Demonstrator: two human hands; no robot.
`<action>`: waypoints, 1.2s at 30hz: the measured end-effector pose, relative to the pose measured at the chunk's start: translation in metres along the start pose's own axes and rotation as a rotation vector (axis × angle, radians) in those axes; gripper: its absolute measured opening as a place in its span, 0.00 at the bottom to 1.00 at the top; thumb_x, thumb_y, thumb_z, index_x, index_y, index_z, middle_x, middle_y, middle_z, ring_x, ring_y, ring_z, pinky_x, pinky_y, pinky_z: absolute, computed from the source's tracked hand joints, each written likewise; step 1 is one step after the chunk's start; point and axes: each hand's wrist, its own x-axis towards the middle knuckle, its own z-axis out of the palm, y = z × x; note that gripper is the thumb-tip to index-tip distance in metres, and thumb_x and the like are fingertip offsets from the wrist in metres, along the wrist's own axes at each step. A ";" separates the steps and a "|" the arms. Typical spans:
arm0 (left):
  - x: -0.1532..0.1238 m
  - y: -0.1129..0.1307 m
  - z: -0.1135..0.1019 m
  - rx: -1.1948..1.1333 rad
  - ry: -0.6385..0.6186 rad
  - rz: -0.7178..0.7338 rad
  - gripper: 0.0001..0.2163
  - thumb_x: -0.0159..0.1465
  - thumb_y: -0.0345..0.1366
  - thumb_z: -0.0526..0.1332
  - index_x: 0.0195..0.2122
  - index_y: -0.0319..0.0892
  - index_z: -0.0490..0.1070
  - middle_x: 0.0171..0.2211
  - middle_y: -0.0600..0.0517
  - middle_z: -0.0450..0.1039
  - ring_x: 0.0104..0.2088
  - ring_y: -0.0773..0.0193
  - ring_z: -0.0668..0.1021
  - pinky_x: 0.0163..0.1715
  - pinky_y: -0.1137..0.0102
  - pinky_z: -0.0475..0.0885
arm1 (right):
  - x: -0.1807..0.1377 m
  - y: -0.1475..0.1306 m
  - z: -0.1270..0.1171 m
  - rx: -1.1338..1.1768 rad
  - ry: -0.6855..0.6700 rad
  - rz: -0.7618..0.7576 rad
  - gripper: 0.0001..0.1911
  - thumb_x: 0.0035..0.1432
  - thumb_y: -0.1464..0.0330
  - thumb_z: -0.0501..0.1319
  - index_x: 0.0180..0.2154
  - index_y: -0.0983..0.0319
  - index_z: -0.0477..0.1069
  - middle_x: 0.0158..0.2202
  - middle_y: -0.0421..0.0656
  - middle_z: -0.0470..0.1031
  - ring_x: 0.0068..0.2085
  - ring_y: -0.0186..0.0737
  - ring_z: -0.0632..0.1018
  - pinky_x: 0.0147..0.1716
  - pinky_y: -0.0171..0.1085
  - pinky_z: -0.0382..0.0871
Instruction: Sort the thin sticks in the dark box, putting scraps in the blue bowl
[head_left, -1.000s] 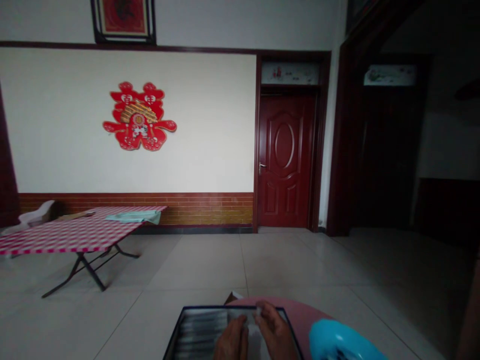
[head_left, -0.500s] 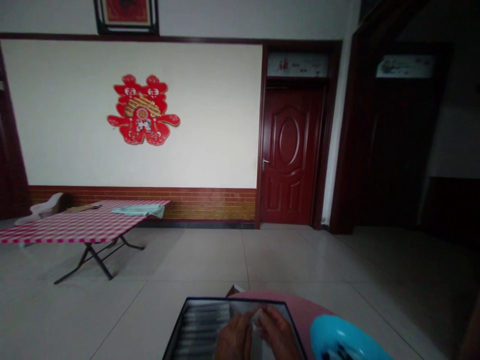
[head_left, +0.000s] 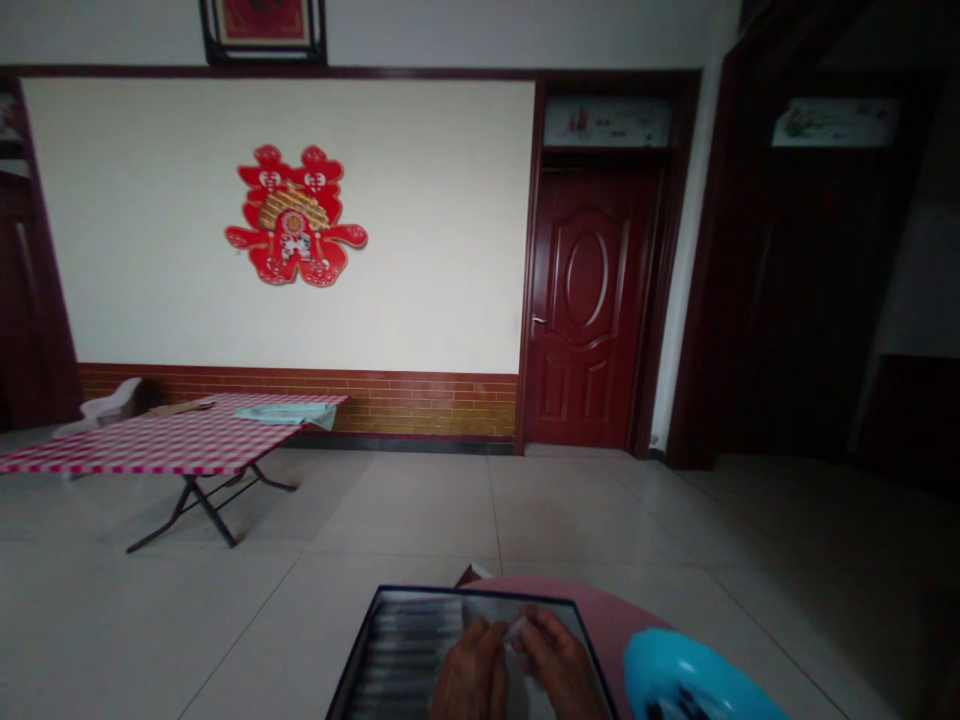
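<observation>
At the bottom centre lies a dark-rimmed open box (head_left: 390,640) with a shiny grey ribbed lining, resting on a pink round surface (head_left: 615,620). Both hands are over its right half. My left hand (head_left: 469,675) and my right hand (head_left: 559,665) meet with fingers curled, pinching a small pale thing (head_left: 514,630) between them; what it is I cannot make out. The lower parts of both hands are cut off by the frame's edge.
A bright blue plastic bowl (head_left: 690,685) sits right of the box. A folding table with a red-checked cloth (head_left: 165,445) stands at the left, a white chair (head_left: 112,405) behind it. A dark red door (head_left: 589,310) and a dark doorway (head_left: 817,290) are ahead across the tiled floor.
The view has shifted slightly left and up, so the room slid right in the picture. The hands have drawn closer together over the box around the small pale thing.
</observation>
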 end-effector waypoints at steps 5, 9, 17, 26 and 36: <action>0.001 -0.002 0.001 0.009 -0.009 0.011 0.16 0.64 0.28 0.49 0.49 0.43 0.71 0.36 0.45 0.77 0.33 0.62 0.81 0.32 0.72 0.77 | 0.000 0.001 -0.001 -0.006 -0.009 -0.034 0.23 0.41 0.52 0.67 0.36 0.61 0.76 0.36 0.46 0.80 0.38 0.48 0.80 0.35 0.41 0.73; 0.002 -0.002 -0.002 0.003 -0.058 0.040 0.22 0.62 0.24 0.48 0.55 0.42 0.67 0.36 0.47 0.77 0.33 0.63 0.81 0.32 0.73 0.77 | -0.006 -0.007 -0.004 0.036 0.052 -0.083 0.23 0.45 0.52 0.65 0.38 0.60 0.75 0.35 0.45 0.79 0.37 0.46 0.79 0.35 0.39 0.73; 0.000 -0.013 0.002 0.009 -0.035 0.078 0.19 0.66 0.28 0.48 0.54 0.47 0.66 0.33 0.51 0.74 0.29 0.65 0.80 0.27 0.76 0.75 | -0.001 -0.031 -0.095 -0.345 0.233 -0.244 0.16 0.49 0.58 0.60 0.36 0.60 0.76 0.39 0.48 0.80 0.40 0.48 0.79 0.40 0.42 0.72; 0.000 -0.008 0.000 0.012 -0.038 0.111 0.15 0.70 0.32 0.46 0.53 0.47 0.66 0.34 0.51 0.75 0.29 0.66 0.80 0.28 0.76 0.75 | -0.016 0.023 -0.225 -1.055 0.218 -0.308 0.08 0.48 0.68 0.60 0.30 0.55 0.78 0.32 0.43 0.80 0.37 0.48 0.78 0.42 0.44 0.68; -0.003 -0.010 0.001 -0.007 -0.045 0.114 0.16 0.70 0.33 0.45 0.54 0.47 0.65 0.34 0.51 0.75 0.30 0.65 0.81 0.28 0.76 0.76 | 0.004 0.011 -0.216 -1.142 0.112 -0.324 0.10 0.45 0.70 0.59 0.29 0.55 0.78 0.32 0.44 0.78 0.37 0.48 0.76 0.41 0.43 0.66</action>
